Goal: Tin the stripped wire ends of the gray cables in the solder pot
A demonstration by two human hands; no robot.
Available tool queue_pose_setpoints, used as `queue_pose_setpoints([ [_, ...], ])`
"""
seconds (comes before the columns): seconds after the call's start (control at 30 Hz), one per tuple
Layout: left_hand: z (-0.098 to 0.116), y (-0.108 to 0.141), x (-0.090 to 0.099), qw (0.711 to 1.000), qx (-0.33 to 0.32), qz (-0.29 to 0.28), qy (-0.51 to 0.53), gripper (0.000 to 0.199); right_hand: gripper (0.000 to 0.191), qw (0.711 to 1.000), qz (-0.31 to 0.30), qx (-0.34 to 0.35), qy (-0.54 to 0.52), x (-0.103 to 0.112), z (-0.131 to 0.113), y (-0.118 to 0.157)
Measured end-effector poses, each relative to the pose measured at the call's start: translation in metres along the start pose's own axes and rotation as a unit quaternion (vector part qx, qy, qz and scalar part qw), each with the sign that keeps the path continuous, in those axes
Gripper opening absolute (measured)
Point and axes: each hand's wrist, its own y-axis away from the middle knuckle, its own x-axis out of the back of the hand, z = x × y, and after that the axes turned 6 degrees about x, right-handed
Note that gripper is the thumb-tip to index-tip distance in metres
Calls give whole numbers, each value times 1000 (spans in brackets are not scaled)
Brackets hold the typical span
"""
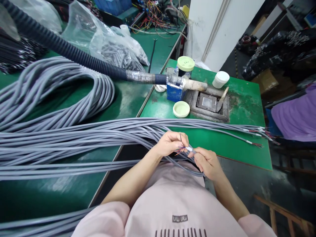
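Grey sheathed cables [74, 141] lie in long parallel runs across two green tables, with more in a loose coil [59, 95] at upper left. Their stripped ends fan out over the right table [242, 146], showing fine red and dark cores. At lower centre, the left hand [170, 144] has a closed grip on thin coloured wire cores [179, 150], pinching them between thumb and fingers. The right hand [206, 163] grips a white-tipped cable end [190, 149] just beside them. Both hands work above a pink shirt [177, 204], just off the table edge. The cable looks light and limp singly but heavier and draggy in a bundle; the sheath seems the safer place to hold, as the cores look fine and easily bent. A dark gap separates the tables, and the right table's near edge drops to the floor. Farther up sit a blue tin [175, 92], a metal pot [206, 102] with a scraper [222, 98], and a black corrugated hose [74, 56]
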Motion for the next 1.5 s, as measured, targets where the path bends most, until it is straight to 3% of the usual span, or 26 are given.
queue_pose_setpoints([
  [0.53, 0, -2, -12, 997, -50, 29, 59, 24, 31, 998, -18, 40, 44, 3, -6, -4],
  [0.83, -2, -3, -13, 993, -10, 55, 103, 22, 23, 994, -19, 73, 74, 6, -4, -5],
  [0.93, -7, -5, -15, 991, 8, 96, 90, 17, 19, 996, 17, 63, 61, 6, -4, -8],
  [1.03, -14, -8, -21, 988, 41, 145, 44, 11, 47, 994, 71, 69, 42, 2, -4, -13],
  [1.1, -17, -10, -28, 985, 64, 151, 43, 10, 56, 988, 108, 79, 76, -2, -3, -17],
  [1.2, -15, -13, -37, 980, 90, 156, 85, 10, 47, 971, 158, 117, 135, -7, 1, -22],
  [1.3, -10, -15, -43, 971, 117, 164, 129, 12, 29, 957, 169, 189, 144, -8, 5, -25],
  [1.37, -9, -15, -44, 969, 123, 164, 137, 12, 23, 955, 168, 211, 121, -7, 7, -26],
  [1.5, -15, -15, -42, 978, 86, 167, 90, 10, 14, 965, 178, 190, 26, -5, 6, -30],
])
